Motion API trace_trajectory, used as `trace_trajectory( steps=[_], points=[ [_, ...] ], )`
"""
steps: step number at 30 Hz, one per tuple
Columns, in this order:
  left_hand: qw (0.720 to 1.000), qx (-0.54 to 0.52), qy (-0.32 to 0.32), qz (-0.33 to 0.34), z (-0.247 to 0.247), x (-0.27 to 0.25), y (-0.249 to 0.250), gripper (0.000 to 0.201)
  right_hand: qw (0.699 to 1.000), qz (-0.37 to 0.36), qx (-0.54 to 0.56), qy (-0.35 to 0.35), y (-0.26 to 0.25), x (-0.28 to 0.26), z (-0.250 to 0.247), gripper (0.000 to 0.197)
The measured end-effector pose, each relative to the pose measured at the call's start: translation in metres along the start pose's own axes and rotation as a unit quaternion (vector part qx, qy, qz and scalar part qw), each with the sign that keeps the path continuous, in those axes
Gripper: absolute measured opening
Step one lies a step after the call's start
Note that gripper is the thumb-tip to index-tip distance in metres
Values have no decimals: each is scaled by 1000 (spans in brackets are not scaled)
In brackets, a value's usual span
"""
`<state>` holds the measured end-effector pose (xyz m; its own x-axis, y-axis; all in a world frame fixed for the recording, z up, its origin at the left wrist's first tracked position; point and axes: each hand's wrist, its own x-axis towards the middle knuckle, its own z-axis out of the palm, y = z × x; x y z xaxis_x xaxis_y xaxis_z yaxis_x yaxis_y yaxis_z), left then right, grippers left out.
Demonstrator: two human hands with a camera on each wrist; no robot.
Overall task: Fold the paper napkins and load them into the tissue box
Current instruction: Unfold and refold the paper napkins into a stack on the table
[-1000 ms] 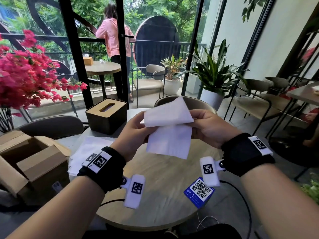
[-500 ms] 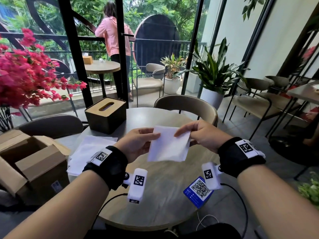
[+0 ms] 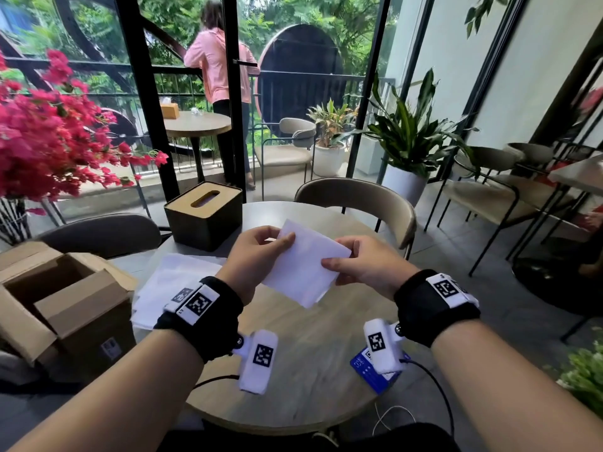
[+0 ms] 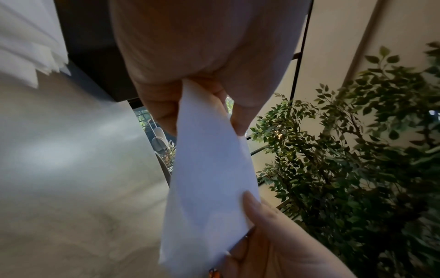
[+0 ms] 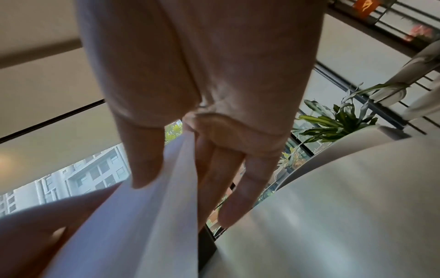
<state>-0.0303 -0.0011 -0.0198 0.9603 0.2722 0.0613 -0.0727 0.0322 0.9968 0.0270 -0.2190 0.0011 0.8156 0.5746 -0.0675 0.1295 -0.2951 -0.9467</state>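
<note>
Above the round table (image 3: 313, 360), both hands pinch a smooth white folded napkin (image 3: 305, 267) by opposite edges

Count: one folded napkin (image 3: 303, 269), pinched between one left hand (image 3: 251, 256) and one right hand (image 3: 362, 262). One tissue box (image 3: 204, 215) beyond the left hand; one napkin stack (image 3: 169, 282) and one cardboard box (image 3: 65, 301) to its left. One blue card (image 3: 375, 370) under the right wrist; four chairs nearby.

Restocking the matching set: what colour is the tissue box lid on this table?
Light tan, wood-like, on a black tissue box; the head view shows it best.
</note>
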Motion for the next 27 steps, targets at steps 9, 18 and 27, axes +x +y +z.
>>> trace_trajectory(
  steps=[9, 18, 27],
  points=[
    [994, 107, -1, 6, -64, -15, 3, 39, 977, 98, 184, -36, -28, 11, 42, 12],
    [954, 280, 94, -40, -154, -10, -17, 34, 962, 220, 151, -55, -22, 42, 138, 14],
    [873, 459, 141, -87, -188, -15, -46, 31, 974, 221, 18, 38, -1, 58, 182, 27]
  ],
)
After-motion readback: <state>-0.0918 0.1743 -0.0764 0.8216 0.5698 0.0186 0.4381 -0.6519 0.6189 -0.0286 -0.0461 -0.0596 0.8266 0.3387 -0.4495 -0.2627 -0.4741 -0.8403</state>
